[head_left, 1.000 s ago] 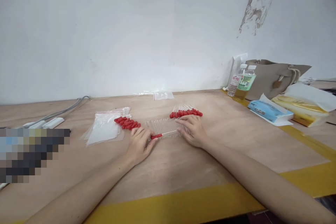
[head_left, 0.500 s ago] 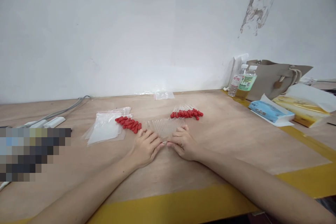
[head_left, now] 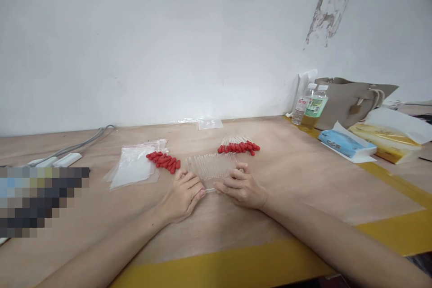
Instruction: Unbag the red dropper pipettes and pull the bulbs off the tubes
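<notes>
Low in front of me, a short clear dropper tube (head_left: 211, 190) lies level between my two hands. My left hand (head_left: 187, 194) is closed, its thumb and forefinger pinching the tube's left end. My right hand (head_left: 243, 188) has its fingers curled, with thumb and forefinger at the right end. Just beyond the hands is a row of clear tubes (head_left: 207, 165) side by side. Left of that row are loose red rubber bulbs (head_left: 164, 161). Further back on the right lie several droppers (head_left: 238, 146), clear tubes with red bulbs on the near ends.
Clear zip bags (head_left: 133, 166) are stacked at the left, and another bag (head_left: 209, 124) lies by the wall. Cables (head_left: 84, 141) and white plugs (head_left: 67, 159) are far left. To the right stand bottles (head_left: 313, 107), a grey bag (head_left: 347, 101) and tissue packs (head_left: 347, 144). Yellow tape (head_left: 209, 267) edges the table.
My hands have drawn slightly apart, and more of the tube between them shows. The right fingers have lifted and loosened a little. The view has shifted slightly.
</notes>
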Available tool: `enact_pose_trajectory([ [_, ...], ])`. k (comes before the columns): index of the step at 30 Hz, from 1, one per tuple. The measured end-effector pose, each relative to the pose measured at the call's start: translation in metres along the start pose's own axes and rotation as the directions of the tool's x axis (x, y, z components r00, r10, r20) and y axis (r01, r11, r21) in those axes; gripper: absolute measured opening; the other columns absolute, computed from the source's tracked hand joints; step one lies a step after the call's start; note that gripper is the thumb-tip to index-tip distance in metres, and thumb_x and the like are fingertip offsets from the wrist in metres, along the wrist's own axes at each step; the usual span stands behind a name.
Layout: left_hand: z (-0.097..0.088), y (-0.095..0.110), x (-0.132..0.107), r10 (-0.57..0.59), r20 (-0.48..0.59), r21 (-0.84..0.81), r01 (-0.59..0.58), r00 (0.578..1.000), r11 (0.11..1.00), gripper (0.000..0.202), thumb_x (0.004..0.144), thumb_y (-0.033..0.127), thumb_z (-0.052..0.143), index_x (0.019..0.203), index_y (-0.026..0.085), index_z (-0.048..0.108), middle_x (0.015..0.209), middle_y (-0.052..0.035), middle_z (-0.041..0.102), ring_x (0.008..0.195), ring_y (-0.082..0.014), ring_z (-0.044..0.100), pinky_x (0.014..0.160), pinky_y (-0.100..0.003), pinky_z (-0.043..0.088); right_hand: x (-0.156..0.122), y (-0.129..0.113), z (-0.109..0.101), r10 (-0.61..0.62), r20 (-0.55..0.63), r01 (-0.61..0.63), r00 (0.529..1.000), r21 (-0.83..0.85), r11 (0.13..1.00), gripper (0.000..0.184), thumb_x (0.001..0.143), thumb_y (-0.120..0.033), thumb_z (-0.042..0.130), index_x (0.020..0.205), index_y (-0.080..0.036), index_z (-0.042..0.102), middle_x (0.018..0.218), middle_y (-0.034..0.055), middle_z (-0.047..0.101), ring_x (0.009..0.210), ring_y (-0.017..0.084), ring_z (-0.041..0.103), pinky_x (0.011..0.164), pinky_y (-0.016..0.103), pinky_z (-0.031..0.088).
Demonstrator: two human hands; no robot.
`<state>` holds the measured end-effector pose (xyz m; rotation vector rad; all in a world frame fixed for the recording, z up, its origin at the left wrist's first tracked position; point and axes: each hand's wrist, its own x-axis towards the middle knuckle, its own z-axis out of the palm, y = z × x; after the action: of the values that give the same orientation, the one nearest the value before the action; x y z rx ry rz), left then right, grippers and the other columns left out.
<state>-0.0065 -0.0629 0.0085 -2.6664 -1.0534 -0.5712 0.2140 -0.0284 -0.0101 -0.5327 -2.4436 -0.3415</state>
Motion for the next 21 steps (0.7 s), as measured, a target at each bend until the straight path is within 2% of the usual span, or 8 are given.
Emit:
enact_pose_trajectory([
  [2,0.000,-0.003,-0.003,-0.019,-0.004,-0.017,0.019,1.000,1.000,0.027,0.088,0.022,0.030,0.071,0.018,0.050,0.067,-0.0028,0.054,0.070,-0.0163,0.044,0.074,-0.036,0.030,-0.004,0.005,-0.002,0.036,-0.004,-0.036,0.999,0.027,0.999,0.030,0.087,-0.021,0.035,0.100,-0.032,0.060,0.071,-0.0019,0.060,0.070,0.013,0.041,0.074,0.034,0.024],
  [4,0.001,-0.008,-0.009,-0.071,-0.003,-0.028,0.071,0.997,0.997,0.029,0.089,0.023,0.028,0.069,0.017,0.049,0.065,-0.0028,0.052,0.066,-0.0158,0.043,0.070,-0.034,0.032,-0.007,0.014,-0.005,0.123,-0.065,-0.122,0.990,0.026,0.992,0.029,0.086,-0.023,0.037,0.100,-0.032,0.061,0.071,-0.0006,0.060,0.071,0.014,0.042,0.076,0.034,0.024],
  [7,0.000,-0.017,-0.016,-0.177,-0.017,-0.103,0.175,0.984,0.979,0.029,0.089,0.024,0.026,0.070,0.018,0.047,0.066,-0.0021,0.048,0.062,-0.0144,0.043,0.062,-0.029,0.035,-0.008,0.029,-0.006,0.318,-0.152,-0.324,0.936,-0.016,0.946,0.027,0.085,-0.025,0.040,0.104,-0.027,0.060,0.074,0.0029,0.059,0.075,0.016,0.042,0.077,0.036,0.025],
  [9,-0.005,-0.021,-0.017,-0.259,-0.049,-0.162,0.248,0.965,0.955,0.029,0.090,0.026,0.026,0.074,0.018,0.049,0.068,-0.0020,0.047,0.063,-0.0141,0.045,0.061,-0.027,0.037,-0.005,0.035,-0.004,0.414,-0.136,-0.423,0.900,-0.043,0.905,0.031,0.085,-0.024,0.039,0.110,-0.023,0.058,0.079,0.0057,0.059,0.079,0.018,0.043,0.076,0.036,0.025],
  [12,-0.015,-0.028,-0.013,-0.402,-0.116,-0.194,0.376,0.908,0.906,0.030,0.090,0.029,0.025,0.085,0.018,0.053,0.077,-0.0037,0.049,0.074,-0.0160,0.048,0.068,-0.029,0.040,0.003,0.038,0.003,0.487,-0.096,-0.493,0.868,-0.065,0.867,0.032,0.085,-0.021,0.038,0.110,-0.020,0.056,0.082,0.0073,0.060,0.083,0.020,0.044,0.076,0.036,0.024],
  [16,-0.027,-0.050,-0.010,-0.542,-0.140,-0.215,0.509,0.828,0.833,0.034,0.087,0.031,0.026,0.099,0.019,0.056,0.077,-0.0034,0.049,0.080,-0.0182,0.050,0.075,-0.031,0.041,0.009,0.036,0.014,0.529,-0.094,-0.536,0.843,-0.068,0.842,0.025,0.083,-0.020,0.039,0.095,-0.019,0.061,0.084,0.0064,0.063,0.082,0.019,0.045,0.074,0.035,0.023],
  [21,-0.025,-0.093,-0.023,-0.717,-0.209,-0.251,0.672,0.665,0.697,0.039,0.079,0.039,0.038,0.110,0.019,0.053,0.082,-0.0029,0.054,0.079,-0.0187,0.055,0.074,-0.031,0.043,0.007,0.033,0.019,0.490,-0.026,-0.491,0.871,-0.057,0.870,0.022,0.083,-0.024,0.043,0.094,-0.020,0.061,0.083,0.0062,0.062,0.082,0.019,0.046,0.074,0.034,0.025],
])
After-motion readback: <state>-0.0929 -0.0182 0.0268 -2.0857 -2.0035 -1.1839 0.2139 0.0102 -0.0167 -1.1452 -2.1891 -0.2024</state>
